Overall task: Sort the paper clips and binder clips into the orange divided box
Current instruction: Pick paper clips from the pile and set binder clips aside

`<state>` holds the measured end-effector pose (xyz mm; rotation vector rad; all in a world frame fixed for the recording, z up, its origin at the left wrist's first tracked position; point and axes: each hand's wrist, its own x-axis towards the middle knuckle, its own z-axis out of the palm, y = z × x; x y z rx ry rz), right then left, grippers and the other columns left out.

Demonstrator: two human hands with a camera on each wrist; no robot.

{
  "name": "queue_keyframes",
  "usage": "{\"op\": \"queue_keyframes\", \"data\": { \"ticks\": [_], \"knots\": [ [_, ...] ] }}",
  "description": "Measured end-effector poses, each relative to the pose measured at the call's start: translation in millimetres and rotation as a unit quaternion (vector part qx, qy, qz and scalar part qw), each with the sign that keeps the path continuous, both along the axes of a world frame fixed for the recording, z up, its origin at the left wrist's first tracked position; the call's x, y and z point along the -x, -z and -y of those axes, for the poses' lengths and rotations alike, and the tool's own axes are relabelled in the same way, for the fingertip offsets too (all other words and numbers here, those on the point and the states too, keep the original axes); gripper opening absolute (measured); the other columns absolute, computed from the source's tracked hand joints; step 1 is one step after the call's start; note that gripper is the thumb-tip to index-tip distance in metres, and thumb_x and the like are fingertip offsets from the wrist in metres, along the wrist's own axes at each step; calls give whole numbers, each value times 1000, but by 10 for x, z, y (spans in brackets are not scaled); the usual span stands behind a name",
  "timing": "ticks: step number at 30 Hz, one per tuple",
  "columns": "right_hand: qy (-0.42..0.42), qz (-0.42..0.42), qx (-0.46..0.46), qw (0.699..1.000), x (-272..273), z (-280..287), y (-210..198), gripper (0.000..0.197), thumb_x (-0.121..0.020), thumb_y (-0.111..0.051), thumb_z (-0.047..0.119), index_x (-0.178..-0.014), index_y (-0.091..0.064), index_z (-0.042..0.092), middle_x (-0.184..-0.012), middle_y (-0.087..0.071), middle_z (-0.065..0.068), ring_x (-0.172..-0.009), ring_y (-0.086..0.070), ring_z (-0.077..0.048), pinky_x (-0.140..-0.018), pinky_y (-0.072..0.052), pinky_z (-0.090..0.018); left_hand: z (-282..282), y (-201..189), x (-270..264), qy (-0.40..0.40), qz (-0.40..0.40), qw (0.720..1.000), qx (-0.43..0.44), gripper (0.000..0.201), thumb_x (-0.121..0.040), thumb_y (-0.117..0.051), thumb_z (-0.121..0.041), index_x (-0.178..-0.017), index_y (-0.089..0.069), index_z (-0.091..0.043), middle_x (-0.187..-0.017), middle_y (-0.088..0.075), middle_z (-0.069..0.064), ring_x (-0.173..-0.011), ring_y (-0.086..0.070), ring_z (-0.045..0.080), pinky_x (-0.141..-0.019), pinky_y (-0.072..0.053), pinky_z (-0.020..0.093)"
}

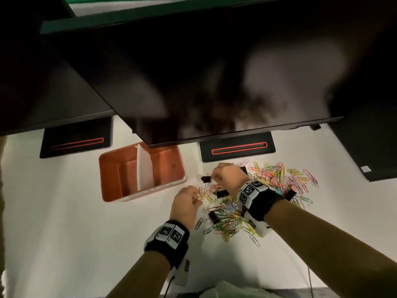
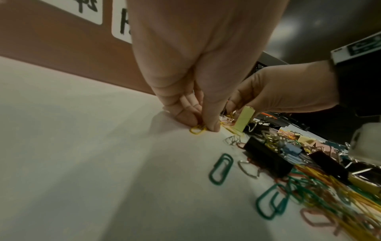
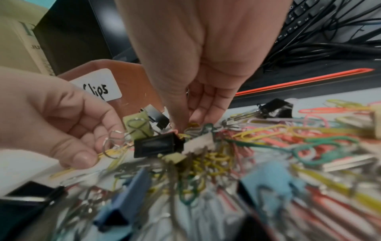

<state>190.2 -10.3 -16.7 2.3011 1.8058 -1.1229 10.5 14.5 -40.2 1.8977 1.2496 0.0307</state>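
The orange divided box (image 1: 111, 179) stands on the white table, with a white divider (image 1: 145, 168) across its middle and labels on its near wall (image 2: 62, 53). To its right spreads a pile of coloured paper clips (image 1: 279, 177) mixed with black binder clips (image 1: 205, 179). My left hand (image 1: 198, 198) pinches a yellow paper clip (image 2: 198, 129) flat on the table at the pile's left edge. My right hand (image 1: 214, 177) reaches down into the pile, thumb and fingertips (image 3: 179, 120) pinched together on a small clip; which one is hard to tell. A black binder clip (image 3: 157, 146) and a pale green one (image 3: 137, 125) lie just in front.
Two dark monitors overhang the back of the table, with their black stands (image 1: 236, 150) (image 1: 75, 143) behind the box and the pile. A keyboard and cables (image 3: 309, 19) lie further back. Bare white table (image 1: 75, 233) stretches to the left and front.
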Motion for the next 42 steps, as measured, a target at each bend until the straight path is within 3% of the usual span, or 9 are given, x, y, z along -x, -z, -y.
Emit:
{"op": "queue_keyframes", "data": {
  "ticks": [8, 13, 16, 19, 24, 30, 34, 38, 42],
  "knots": [
    [51, -33, 46, 997, -88, 97, -38, 32, -89, -49, 5, -120, -49, 13, -108, -65, -8, -103, -59, -25, -90, -49, -34, 15, -12, -2, 52, -1, 998, -33, 8, -80, -62, -3, -79, -64, -10, -86, -56, 2, -74, -54, 16, -73, -46, 23],
    [40, -56, 9, 998, -165, 151, -45, 28, -87, -53, 4, -113, -59, 13, -113, -60, -7, -101, -59, -21, -89, -48, -28, 82, -90, -26, -92, 65, 993, 30, 16, -78, -72, -13, -87, -59, -16, -75, -65, 2, -71, -59, 15, -71, -47, 22],
    [34, -77, -29, 996, -100, 181, -37, 24, -86, -61, 10, -109, -63, 14, -117, -51, -4, -99, -58, -20, -91, -46, -25, 80, -100, -156, -115, 52, 991, 42, 26, -74, -76, -16, -95, -62, -10, -74, -66, 4, -75, -63, 22, -75, -49, 30],
    [-2, -91, -34, 995, -12, 157, -6, 28, -83, -65, 12, -111, -64, 13, -120, -47, -6, -104, -55, -22, -95, -44, -28, 69, -71, -243, -94, 17, 995, 25, 25, -72, -76, -12, -93, -63, -11, -68, -58, 0, -73, -61, 24, -72, -49, 31],
    [-49, -56, -7, 997, 26, 121, 15, 22, -87, -60, 13, -108, -65, 14, -116, -56, -6, -105, -56, -23, -90, -44, -28, 69, 19, -189, -49, -5, 996, -69, 6, -74, -71, -6, -76, -69, -11, -91, -52, 3, -81, -54, 16, -80, -43, 20],
    [-49, -39, 7, 998, 9, 190, -17, 20, -90, -54, 13, -107, -64, 13, -109, -63, -7, -100, -59, -23, -86, -48, -30, 50, -5, -15, -39, -2, 997, -70, 21, -77, -67, -2, -97, -64, -9, -88, -56, 4, -78, -54, 16, -74, -44, 23],
    [-44, -27, 16, 999, 46, 201, -38, 22, -93, -50, 16, -111, -63, 13, -113, -60, -8, -101, -57, -24, -84, -45, -29, -13, -16, -1, 15, -43, 997, -69, 5, -82, -64, -10, -85, -63, -6, -86, -60, 7, -81, -55, 22, -68, -35, 21],
    [-37, -35, 19, 999, 22, 222, -111, 24, -93, -49, 14, -113, -63, 12, -115, -60, -9, -101, -58, -23, -86, -44, -27, -23, -36, 1, 72, -80, 991, -73, 8, -88, -55, -8, -87, -61, -3, -94, -59, 12, -90, -54, 26, -73, -37, 25],
    [-8, -44, -49, 998, -5, 279, -293, 22, -92, -52, 16, -110, -65, 13, -114, -62, -7, -100, -59, -20, -87, -43, -24, -17, -98, 124, 73, -35, 995, -58, 7, -87, -57, -10, -84, -61, -5, -86, -57, 8, -81, -54, 23, -72, -41, 28]
  ]
}}
